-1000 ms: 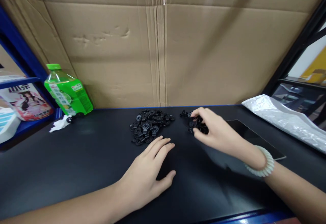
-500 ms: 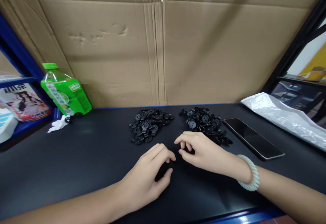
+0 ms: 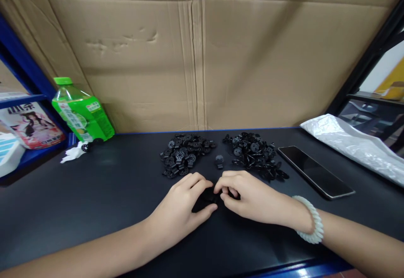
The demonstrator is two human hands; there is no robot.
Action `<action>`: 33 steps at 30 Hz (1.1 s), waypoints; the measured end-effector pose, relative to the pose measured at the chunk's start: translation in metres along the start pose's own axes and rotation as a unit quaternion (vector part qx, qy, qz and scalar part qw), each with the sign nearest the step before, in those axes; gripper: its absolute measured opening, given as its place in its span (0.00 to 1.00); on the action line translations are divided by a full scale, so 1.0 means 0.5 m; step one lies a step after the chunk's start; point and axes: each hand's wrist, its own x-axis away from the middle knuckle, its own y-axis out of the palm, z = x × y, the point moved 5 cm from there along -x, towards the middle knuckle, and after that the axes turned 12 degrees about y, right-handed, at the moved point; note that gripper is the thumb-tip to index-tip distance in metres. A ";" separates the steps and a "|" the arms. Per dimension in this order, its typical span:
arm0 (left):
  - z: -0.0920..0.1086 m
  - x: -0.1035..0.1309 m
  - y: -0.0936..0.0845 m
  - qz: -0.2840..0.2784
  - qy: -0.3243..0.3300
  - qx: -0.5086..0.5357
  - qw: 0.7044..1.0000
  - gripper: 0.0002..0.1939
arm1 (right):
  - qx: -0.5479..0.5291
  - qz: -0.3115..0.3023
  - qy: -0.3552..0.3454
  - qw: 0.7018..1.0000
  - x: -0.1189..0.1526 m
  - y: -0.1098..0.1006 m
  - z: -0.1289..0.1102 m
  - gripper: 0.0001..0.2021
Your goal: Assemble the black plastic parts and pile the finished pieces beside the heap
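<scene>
The head camera looks forward and down at the tabletop [image 3: 94,198].

It looks like a workshop bench: a heap of perforated black plastic parts [image 3: 183,155] and a heap of black plastic discs [image 3: 255,149] lie toward the far edge of a black worktop [image 3: 94,202]. Creased cardboard sheets [image 3: 142,59] line that edge; a blue metal rack [image 3: 20,65] flanks the far left corner, black metal shelving [image 3: 352,80] the far right.
</scene>
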 end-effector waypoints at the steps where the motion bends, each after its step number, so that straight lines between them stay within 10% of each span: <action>1: 0.001 -0.001 0.000 0.001 0.002 0.011 1.000 0.10 | -0.002 -0.003 -0.001 1.000 0.000 -0.001 0.000 0.13; 11: -0.012 0.002 -0.003 0.069 -0.033 0.131 0.988 0.11 | -0.117 -0.049 0.046 0.991 -0.004 0.004 0.005 0.09; 22: 0.007 0.009 -0.023 0.152 0.013 0.135 0.979 0.09 | -0.396 -0.190 0.152 0.885 -0.013 0.047 0.024 0.13; 33: -0.001 0.006 -0.019 0.181 -0.077 0.290 0.937 0.08 | -0.498 -0.094 0.087 0.858 -0.015 0.036 0.012 0.21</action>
